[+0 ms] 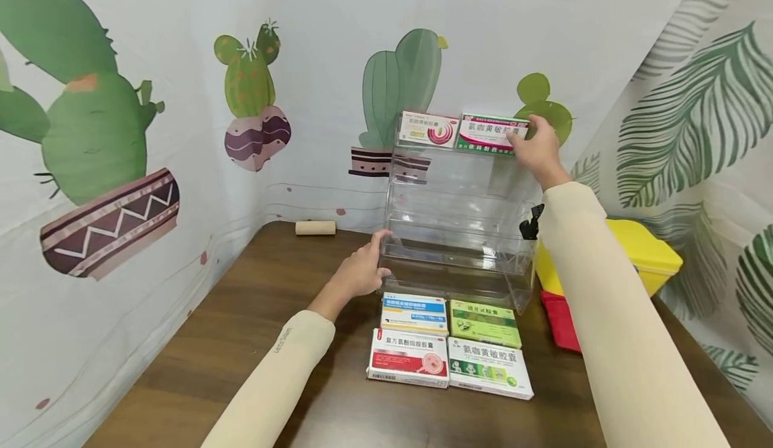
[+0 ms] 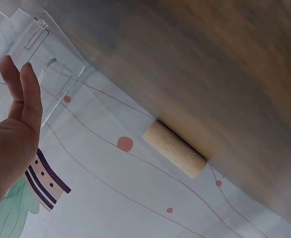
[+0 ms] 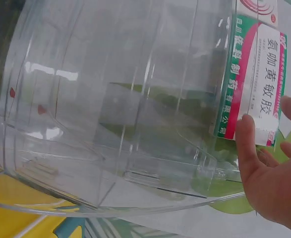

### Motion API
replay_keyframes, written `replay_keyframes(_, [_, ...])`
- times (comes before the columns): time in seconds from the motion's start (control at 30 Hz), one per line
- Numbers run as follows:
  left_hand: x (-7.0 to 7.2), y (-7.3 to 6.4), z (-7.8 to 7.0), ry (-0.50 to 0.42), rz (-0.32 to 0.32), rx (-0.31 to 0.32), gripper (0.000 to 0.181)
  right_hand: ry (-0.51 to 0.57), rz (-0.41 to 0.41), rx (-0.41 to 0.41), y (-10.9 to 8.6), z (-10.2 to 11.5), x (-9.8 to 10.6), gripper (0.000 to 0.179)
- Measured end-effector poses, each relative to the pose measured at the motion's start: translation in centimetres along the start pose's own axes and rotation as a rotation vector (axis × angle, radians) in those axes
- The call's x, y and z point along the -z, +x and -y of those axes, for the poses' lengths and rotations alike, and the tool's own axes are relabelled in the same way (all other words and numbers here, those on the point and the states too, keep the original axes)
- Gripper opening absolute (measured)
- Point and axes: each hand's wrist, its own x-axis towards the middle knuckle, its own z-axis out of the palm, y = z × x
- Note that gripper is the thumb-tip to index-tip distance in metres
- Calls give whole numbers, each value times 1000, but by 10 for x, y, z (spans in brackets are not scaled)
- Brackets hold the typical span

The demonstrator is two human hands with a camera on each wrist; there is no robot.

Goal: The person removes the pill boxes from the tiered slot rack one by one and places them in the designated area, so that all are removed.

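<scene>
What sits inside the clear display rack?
The top tier of the clear display rack holds two boxes: a pink-ringed box and a green-edged box pinched by the right grip. The lower tiers show no boxes. Anything behind both boxes is covered.

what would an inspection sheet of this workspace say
Surface: brown table.
Job's things: clear rack; pink-white box and green-pink box on its top tier; blue-white box, lime box, red-white box and green-white box flat on the table in front.
Clutter: beige roll at the back left; yellow container and red item on the right; black piece by the rack's right side.
Left hand: at the rack's left edge, apparently touching.
Right hand: pinches the green-pink box's right end.
Cables: nothing seen.
Surroundings: cactus-print backdrop.
</scene>
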Motion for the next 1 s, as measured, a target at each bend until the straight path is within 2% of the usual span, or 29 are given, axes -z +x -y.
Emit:
replay_keyframes(0.23, [4, 1, 2, 5, -10, -19, 84, 118, 88, -44, 11, 7, 5, 72])
replay_keyframes(0.4, [2, 1, 1, 16, 2, -8, 84, 79, 136, -53, 14, 3, 7, 71])
replay_keyframes(0.53, [1, 0, 2, 14, 2, -12, 84, 60, 118, -54, 14, 1, 5, 70])
replay_keyframes(0.77, [2, -2, 4, 1, 8, 3, 85, 111, 27, -67, 14, 2, 1, 56])
replay_keyframes(0.93, [1, 0, 2, 16, 5, 0, 84, 142, 10, -82, 16, 1, 3, 54])
replay_keyframes(1.0, [0, 0, 0, 13, 8, 2, 84, 121, 2, -84, 15, 0, 6, 52])
